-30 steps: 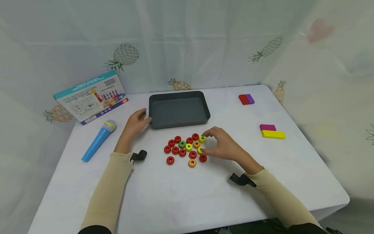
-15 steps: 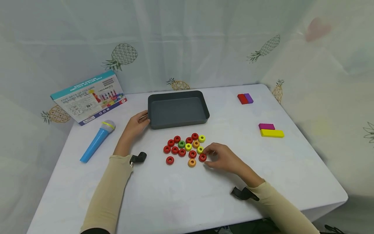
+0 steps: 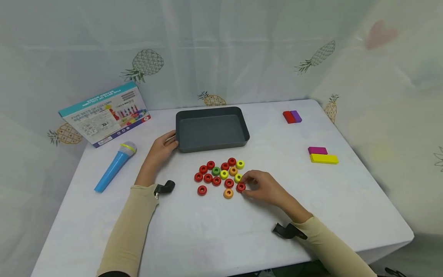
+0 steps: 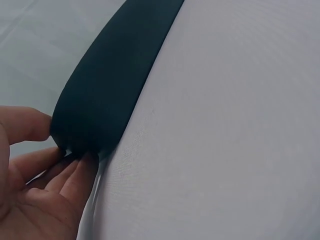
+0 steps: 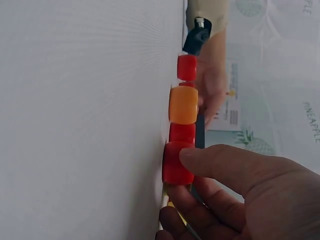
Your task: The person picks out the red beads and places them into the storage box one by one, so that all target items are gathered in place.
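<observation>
Between the thumb and fingers of my right hand (image 3: 265,188) is a red ring bead (image 3: 241,187) at the near right of a loose group. In the right wrist view the thumb presses on this red bead (image 5: 175,167), with an orange bead (image 5: 184,105) beyond it. Other red, yellow, orange and green (image 3: 216,171) beads lie about it on the white table. My left hand (image 3: 160,153) grips the near left corner of a dark grey tray (image 3: 214,148). The left wrist view has the thumb and fingers on either side of the tray's corner (image 4: 100,95).
A blue toy microphone (image 3: 117,165) lies left of the left arm. Behind it a printed box (image 3: 107,115) leans against the curtain. On the right lie a yellow block (image 3: 324,159), a magenta block (image 3: 317,150), a red block (image 3: 288,117) and a purple block (image 3: 296,116).
My right hand has come down from the yellow beads to the near right red bead and closed on it. My left hand has settled against the tray's corner.
</observation>
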Motion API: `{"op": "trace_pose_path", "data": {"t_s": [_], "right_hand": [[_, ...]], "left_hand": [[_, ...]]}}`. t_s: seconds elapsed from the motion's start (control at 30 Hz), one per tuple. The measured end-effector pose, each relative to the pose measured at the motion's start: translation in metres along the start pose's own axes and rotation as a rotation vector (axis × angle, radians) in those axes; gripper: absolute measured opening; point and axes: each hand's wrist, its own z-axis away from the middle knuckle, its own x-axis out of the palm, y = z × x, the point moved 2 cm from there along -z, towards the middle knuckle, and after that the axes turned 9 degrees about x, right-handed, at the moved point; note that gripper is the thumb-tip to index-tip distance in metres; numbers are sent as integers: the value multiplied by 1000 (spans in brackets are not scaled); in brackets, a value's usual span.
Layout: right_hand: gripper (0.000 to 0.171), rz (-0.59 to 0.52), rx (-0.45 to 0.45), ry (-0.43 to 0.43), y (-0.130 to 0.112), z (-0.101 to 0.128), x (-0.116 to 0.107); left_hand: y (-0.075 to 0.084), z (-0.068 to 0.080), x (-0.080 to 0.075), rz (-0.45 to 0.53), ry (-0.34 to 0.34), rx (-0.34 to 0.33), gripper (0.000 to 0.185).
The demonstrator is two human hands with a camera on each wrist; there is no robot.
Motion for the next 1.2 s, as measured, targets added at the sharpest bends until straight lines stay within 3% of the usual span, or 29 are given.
{"op": "trace_pose_path", "data": {"t_s": [0.3, 0.57, 0.9, 1.2], "right_hand": [[29, -14, -54, 21, -3, -4, -9], [26, -51, -76, 22, -17, -29, -37], [27, -83, -67, 110, -29, -94, -69], [27, -87, -5, 173, -27, -158, -72]], "left_hand": [[-1, 1, 0, 30, 9, -12, 58], [-5, -2, -2, 56, 14, -29, 58], [-7, -1, -2, 28, 21, -8, 57], [-9, 0, 1, 14, 42, 5, 55]]}}
